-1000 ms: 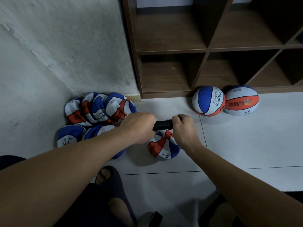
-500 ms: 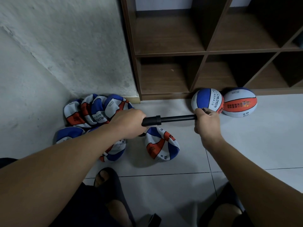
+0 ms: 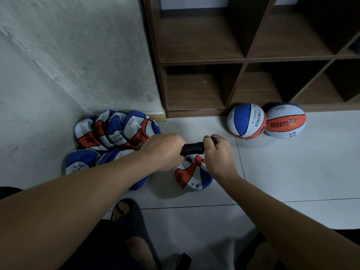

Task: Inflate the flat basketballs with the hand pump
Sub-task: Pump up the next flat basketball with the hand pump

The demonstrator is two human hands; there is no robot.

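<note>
A black hand pump (image 3: 192, 148) lies level between my hands, above a flat blue, white and orange basketball (image 3: 190, 176) on the floor. My left hand (image 3: 165, 148) grips the pump's barrel. My right hand (image 3: 217, 152) grips the handle end, pushed in close to the barrel. The pump's needle and its join to the ball are hidden by my hands. Several more flat basketballs (image 3: 115, 131) are heaped in the corner at the left.
Two round, inflated basketballs (image 3: 246, 120) (image 3: 285, 120) sit on the tiled floor (image 3: 292, 172) against a brown wooden cubby shelf (image 3: 243, 61). A rough white wall (image 3: 78, 55) stands to the left. My foot in a dark sandal (image 3: 128, 215) is below.
Half a second ago the pump's rod was drawn out with my right hand far to the right. Now the right hand has pushed the handle back in beside the barrel.
</note>
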